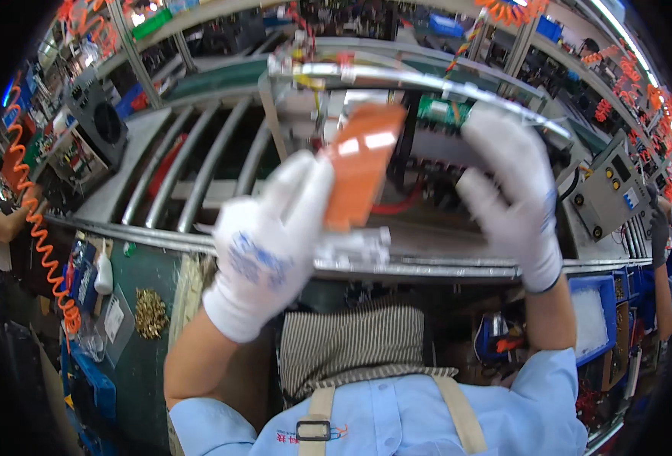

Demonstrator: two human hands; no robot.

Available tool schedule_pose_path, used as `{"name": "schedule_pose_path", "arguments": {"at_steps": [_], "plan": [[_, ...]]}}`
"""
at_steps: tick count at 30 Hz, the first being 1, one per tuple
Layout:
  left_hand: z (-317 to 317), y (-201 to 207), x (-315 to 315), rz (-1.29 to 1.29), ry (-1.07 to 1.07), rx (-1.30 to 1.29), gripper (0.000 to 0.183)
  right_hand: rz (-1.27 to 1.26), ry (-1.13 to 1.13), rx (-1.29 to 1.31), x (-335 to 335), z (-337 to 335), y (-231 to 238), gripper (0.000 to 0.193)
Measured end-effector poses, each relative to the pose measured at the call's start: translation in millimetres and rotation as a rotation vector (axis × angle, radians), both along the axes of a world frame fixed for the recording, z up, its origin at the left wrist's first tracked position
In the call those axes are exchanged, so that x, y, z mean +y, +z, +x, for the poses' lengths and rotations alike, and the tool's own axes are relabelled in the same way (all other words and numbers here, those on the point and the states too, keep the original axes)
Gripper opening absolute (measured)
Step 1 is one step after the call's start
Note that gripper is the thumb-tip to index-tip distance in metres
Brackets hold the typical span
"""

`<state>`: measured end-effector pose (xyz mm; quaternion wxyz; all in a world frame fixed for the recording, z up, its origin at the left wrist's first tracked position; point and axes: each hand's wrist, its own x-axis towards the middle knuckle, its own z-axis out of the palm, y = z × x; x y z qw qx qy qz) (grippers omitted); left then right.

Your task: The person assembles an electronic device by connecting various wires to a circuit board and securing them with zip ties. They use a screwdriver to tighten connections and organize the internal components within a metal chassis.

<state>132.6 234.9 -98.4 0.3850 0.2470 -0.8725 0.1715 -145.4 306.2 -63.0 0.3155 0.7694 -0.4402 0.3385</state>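
Observation:
My left hand, in a white glove with blue print, is closed on the edge of a flat, shiny orange sheet. The sheet is held tilted above the conveyor and blurs a little at its edges. To the right, my gloved right hand is raised with thumb and fingers apart and nothing between them, smeared by motion. Between and behind the hands stands an open metal-framed unit with a green circuit board and a red cable inside. Some white pieces lie below the sheet, partly hidden by my left hand.
Metal conveyor rollers run to the left. A grey box with yellow knobs stands at right, near a blue bin. A pile of brass-coloured small parts and a white bottle lie at left. An orange coiled hose hangs there.

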Motion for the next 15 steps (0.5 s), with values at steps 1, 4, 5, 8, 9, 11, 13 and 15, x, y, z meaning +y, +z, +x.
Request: {"name": "schedule_pose_path", "arguments": {"at_steps": [1, 4, 5, 8, 9, 11, 13, 15], "plan": [[3.8, -2.9, -8.0, -0.05, 0.054, 0.017, 0.048, -0.01, 0.01, -0.051, -5.2, -9.0, 4.6, 0.037], [-10.7, -17.0, -44.3, -0.183, 0.133, -0.025, 0.043, 0.089, -0.072, -0.197, -27.1, -33.9, 10.7, 0.038], [-21.4, -16.3, -51.8, -0.178, 0.149, -0.04, 0.041, 0.04, -0.111, -0.209, -38.5, -36.9, 10.6, 0.036], [-45.2, -11.0, -66.0, -0.186, 0.262, -0.13, 0.037, 0.243, -0.185, -0.28, -44.8, -5.9, 20.9, 0.03], [-51.9, -11.8, -72.6, -0.195, 0.253, -0.134, 0.036, 0.406, -0.188, -0.395, -53.0, -13.3, 21.4, 0.03], [-63.0, -10.8, -88.1, -0.225, 0.25, -0.126, 0.032, 0.46, -0.052, -0.468, -59.9, -19.9, 16.7, 0.03], [-71.2, -14.1, -101.5, -0.245, 0.26, -0.111, 0.025, 0.272, -0.048, -0.286, -64.6, -25.5, 3.3, 0.031], [-81.5, -13.7, -110.8, -0.194, 0.25, -0.091, 0.02, 0.236, -0.06, -0.237, -70.4, -33.7, 5.4, 0.032]]}}
